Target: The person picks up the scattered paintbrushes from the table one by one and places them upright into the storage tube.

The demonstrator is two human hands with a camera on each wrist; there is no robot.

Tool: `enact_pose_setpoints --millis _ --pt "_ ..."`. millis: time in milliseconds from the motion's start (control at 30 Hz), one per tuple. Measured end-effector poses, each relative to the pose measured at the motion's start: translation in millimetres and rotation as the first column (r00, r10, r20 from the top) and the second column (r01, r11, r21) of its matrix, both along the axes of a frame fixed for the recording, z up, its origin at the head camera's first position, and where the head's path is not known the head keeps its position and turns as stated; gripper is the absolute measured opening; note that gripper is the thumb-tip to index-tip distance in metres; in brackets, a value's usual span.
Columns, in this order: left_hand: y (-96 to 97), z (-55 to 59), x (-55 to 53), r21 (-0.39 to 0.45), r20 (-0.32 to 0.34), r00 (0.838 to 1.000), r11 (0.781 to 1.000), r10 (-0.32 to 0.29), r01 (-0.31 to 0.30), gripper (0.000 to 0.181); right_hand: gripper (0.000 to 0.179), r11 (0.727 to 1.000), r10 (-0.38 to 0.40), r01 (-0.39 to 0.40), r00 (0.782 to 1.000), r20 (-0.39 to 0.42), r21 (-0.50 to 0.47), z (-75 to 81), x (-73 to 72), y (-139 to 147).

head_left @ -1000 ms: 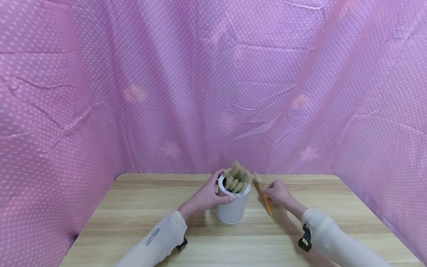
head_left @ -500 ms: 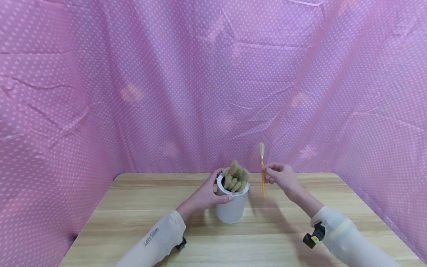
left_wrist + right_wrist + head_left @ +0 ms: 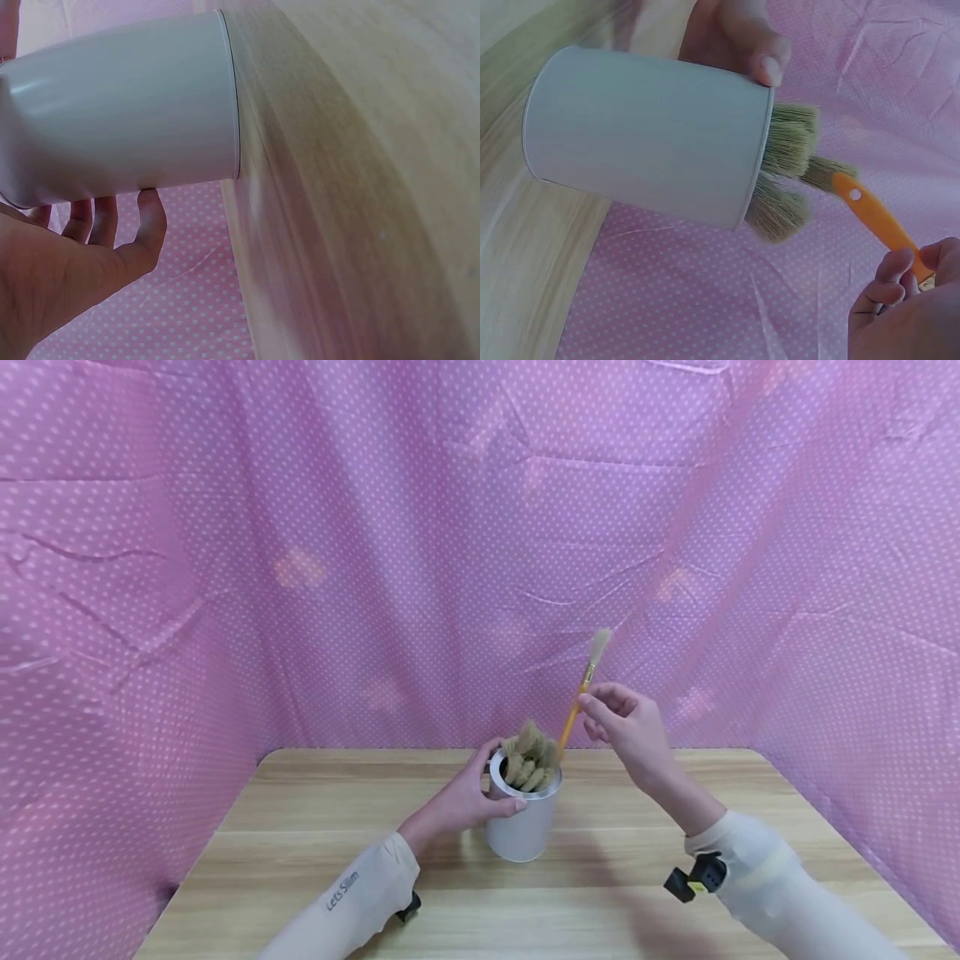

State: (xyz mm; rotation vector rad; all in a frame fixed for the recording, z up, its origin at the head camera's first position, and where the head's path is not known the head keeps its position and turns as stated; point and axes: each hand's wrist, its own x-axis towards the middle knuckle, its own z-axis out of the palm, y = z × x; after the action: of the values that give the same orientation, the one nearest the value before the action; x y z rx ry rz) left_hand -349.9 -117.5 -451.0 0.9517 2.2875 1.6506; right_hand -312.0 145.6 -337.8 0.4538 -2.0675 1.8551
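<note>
A white cylindrical can (image 3: 521, 828) stands upright on the wooden table, with several paintbrushes (image 3: 531, 762) in it, bristles up. My left hand (image 3: 459, 797) grips the can near its rim, thumb in front and fingers round the far side. In the left wrist view those fingers (image 3: 152, 217) bend against the can's wall. My right hand (image 3: 626, 727) pinches an orange-handled paintbrush (image 3: 573, 720) between thumb and fingers, bristles up and tilted right. Its handle end (image 3: 847, 184) overlaps the bristles at the can's mouth in the right wrist view.
The light wood table (image 3: 337, 827) spreads around the can on all sides. Pink polka-dot cloth (image 3: 450, 568) hangs behind the table and along both its sides. A black wrist camera (image 3: 697, 877) sits on the right sleeve.
My right hand has picked the orange-handled paintbrush up off the table, stood it upright, and brought it up and left over the can's rim. My left hand stays on the can.
</note>
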Motion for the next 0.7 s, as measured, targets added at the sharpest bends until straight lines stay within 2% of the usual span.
enact_pose_setpoints --millis 300,400,467,600,700 --pt "1.0 -1.5 -0.2 -0.011 0.012 1.000 1.000 -0.002 0.002 0.097 0.020 0.981 -0.035 0.053 0.994 -0.100 0.189 -11.2 -3.9 -9" --pt "0.8 -1.3 0.0 -0.013 0.022 1.000 1.000 -0.008 0.009 0.096 0.015 0.975 -0.022 0.044 0.995 -0.101 0.218 -11.6 -2.5 -13" --pt "0.6 -1.1 0.1 -0.011 0.024 1.000 1.000 -0.013 0.013 0.098 0.014 0.972 -0.010 0.033 0.995 -0.098 0.234 -4.5 5.2 -18" --pt "0.3 -1.8 -0.5 -0.006 0.018 1.000 1.000 -0.011 0.011 0.101 0.015 0.969 0.017 0.011 0.994 -0.111 0.247 -4.3 4.9 -20" --pt "0.5 -1.7 0.0 -0.004 0.008 1.000 1.000 -0.007 0.007 0.099 0.020 0.948 0.016 0.024 0.992 -0.124 0.316 -13.8 -3.3 -14"
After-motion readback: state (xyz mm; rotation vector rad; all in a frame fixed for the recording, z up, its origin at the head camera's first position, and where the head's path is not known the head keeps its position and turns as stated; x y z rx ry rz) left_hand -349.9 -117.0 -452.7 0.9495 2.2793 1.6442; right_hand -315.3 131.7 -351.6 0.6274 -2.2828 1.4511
